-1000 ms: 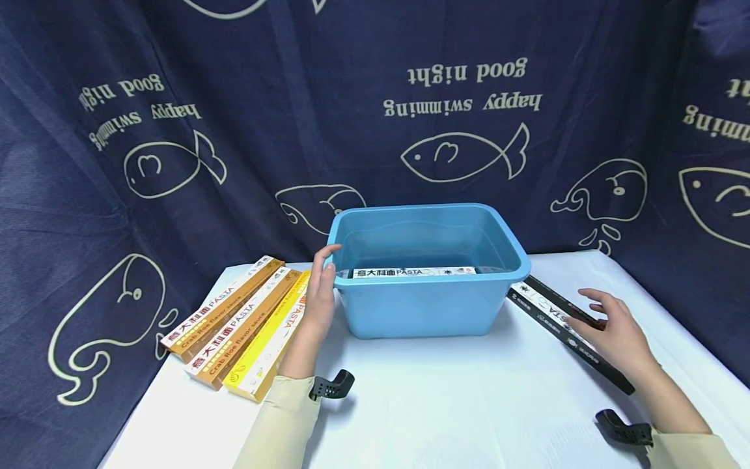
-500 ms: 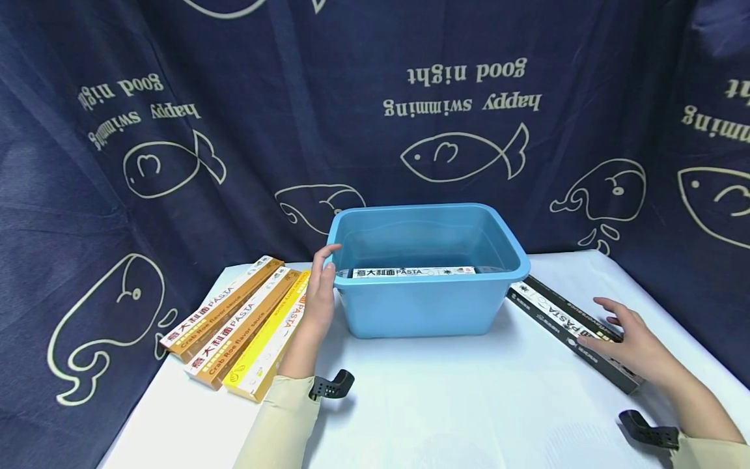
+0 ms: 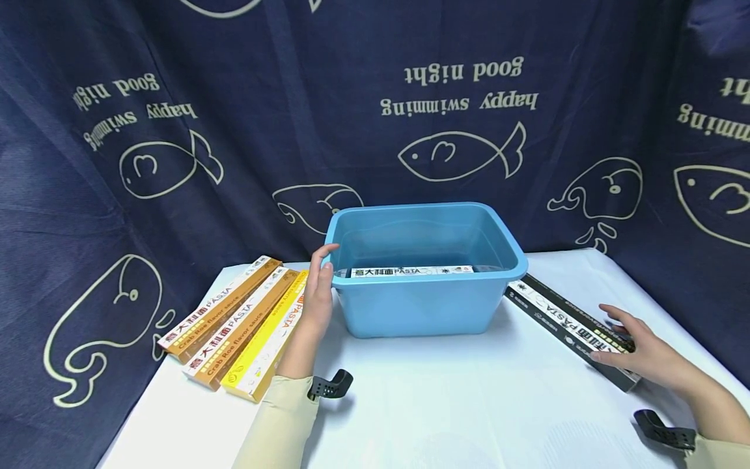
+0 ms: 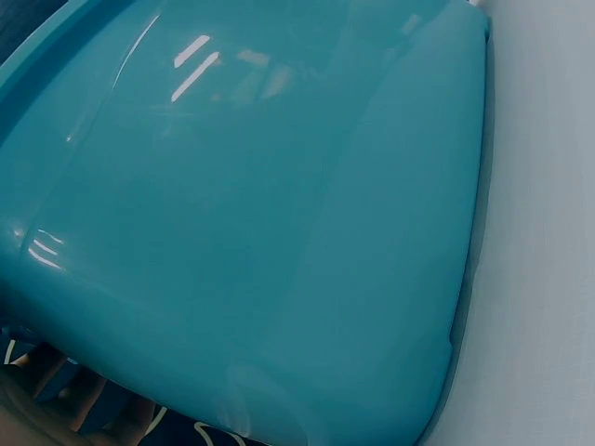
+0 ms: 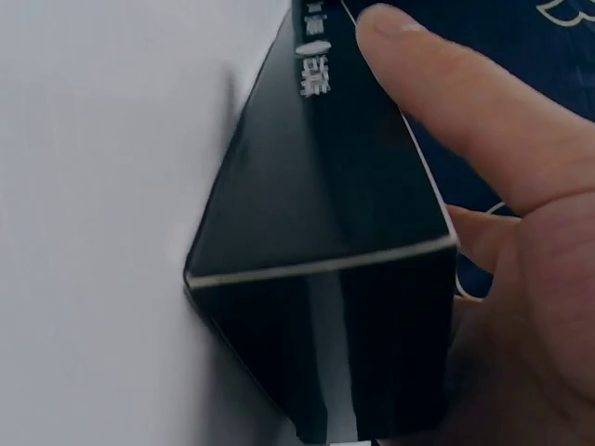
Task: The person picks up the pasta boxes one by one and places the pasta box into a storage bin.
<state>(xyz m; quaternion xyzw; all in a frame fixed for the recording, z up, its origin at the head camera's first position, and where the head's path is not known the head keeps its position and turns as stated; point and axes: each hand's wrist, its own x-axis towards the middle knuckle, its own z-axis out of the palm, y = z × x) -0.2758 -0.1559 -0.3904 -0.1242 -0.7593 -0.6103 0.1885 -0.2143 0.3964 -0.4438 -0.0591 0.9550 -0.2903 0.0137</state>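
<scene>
My left hand [image 3: 318,296] grips the left rim of a light blue plastic bin [image 3: 418,309], its thumb near the front corner and its index finger over the edge. In the left wrist view the bin's wall [image 4: 279,223] fills most of the frame, fingers showing at the lower left. Inside the bin lies a white-faced pasta box [image 3: 410,271]. A long black-and-white pasta box [image 3: 556,319] lies slanted on the table to the right. Over its near end my right hand [image 3: 650,352] spreads, thumb at the left top edge, other fingers across the far side.
To the left, two brown-and-white pasta boxes [image 3: 219,309] and a yellow one [image 3: 272,332] lie side by side, slanted. Part of the yellow box is behind my left forearm. A dark blue curtain [image 3: 351,130] hangs behind the white table [image 3: 445,404].
My right hand has moved right and toward me along the black pasta box to its near end. The box has stayed in place, and my left hand has kept its hold on the bin.
</scene>
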